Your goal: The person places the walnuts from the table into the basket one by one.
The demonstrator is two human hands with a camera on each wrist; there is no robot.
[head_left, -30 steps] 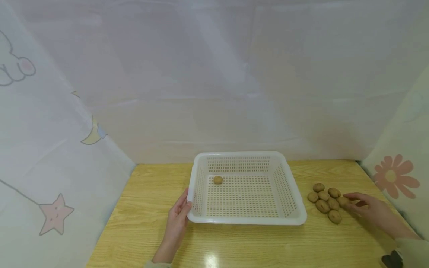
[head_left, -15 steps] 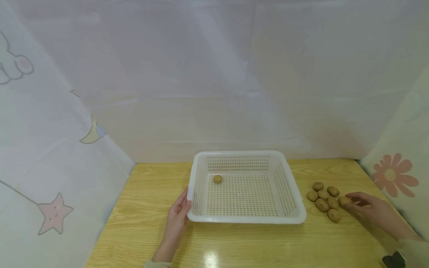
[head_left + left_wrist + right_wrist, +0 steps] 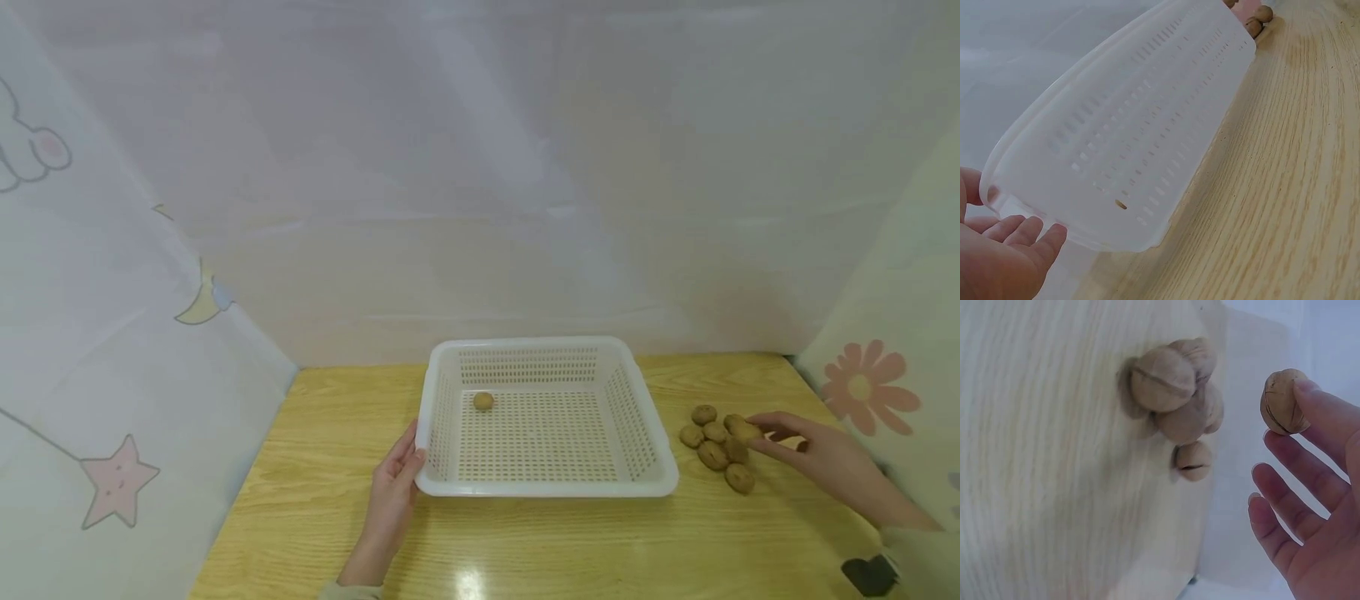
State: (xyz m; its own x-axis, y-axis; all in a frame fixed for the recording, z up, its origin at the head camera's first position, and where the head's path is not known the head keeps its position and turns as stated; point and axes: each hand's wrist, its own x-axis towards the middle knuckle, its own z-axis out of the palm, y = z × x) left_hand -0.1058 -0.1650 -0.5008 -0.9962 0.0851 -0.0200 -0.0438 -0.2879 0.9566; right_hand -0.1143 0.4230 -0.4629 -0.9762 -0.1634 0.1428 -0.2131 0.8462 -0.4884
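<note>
With thumb and index finger, my right hand [image 3: 813, 446] pinches a walnut [image 3: 1283, 402], raised off the table in the right wrist view; its other fingers are spread. Several more walnuts [image 3: 712, 455] lie clustered just left of that hand on the wooden table. My left hand [image 3: 392, 492] grips the left rim of a white perforated plastic basket [image 3: 555, 490], thumb on top and fingers beneath the edge in the left wrist view. Inside the basket, one walnut [image 3: 483, 402] rests near the back left corner.
The wood-grain table [image 3: 322, 467] runs under everything. A pale cloth backdrop [image 3: 480, 183] rises right behind the basket, and printed cloth sides with a star [image 3: 120, 482] and a flower [image 3: 870, 387] stand at left and right.
My right hand has lifted a walnut from the right side of the cluster and shifted slightly left and up. The left hand keeps its grip on the basket rim.
</note>
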